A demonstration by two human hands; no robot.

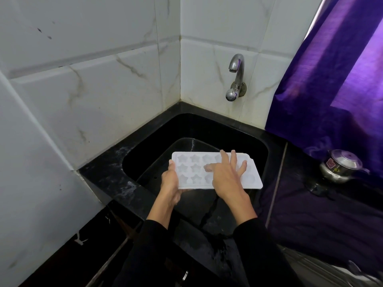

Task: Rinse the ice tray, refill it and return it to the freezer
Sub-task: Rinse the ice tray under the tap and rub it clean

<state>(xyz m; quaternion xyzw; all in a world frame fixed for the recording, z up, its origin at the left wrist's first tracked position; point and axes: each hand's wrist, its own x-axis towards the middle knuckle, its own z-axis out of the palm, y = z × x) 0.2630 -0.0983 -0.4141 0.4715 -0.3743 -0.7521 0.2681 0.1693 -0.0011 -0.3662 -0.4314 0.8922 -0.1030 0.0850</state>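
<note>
The ice tray point(215, 169) is a white moulded plastic tray with star-shaped cavities on its left portion and rounder cavities toward its right end, held roughly level over the black sink point(257, 141), below and in front of the wall tap point(236, 76), from which no water is seen running. The left hand point(171, 179) grips the tray's left short edge, thumb on the top rim and fingers curled underneath. The right hand point(224, 177) lies flat on the tray's upper face with fingers spread and straight; it presses or rubs the cavities and does not grasp. The tray appears thin-walled and light, and likely flexes when twisted; the cavities look empty, although any film of water is too faint to confirm. The counter point(116, 179) around the sink shows wet patches, so the plastic is probably slippery. The flat perimeter flange is the best place to hold, one hand at each short end, since a single-end grip lets the far end sag. Once filled, the tray becomes noticeably heavier and spills on any tilt, so it should be carried level and by both ends. A steel pot point(342, 166) stands on the counter to the right, well apart, beneath a purple curtain point(331, 90).
</note>
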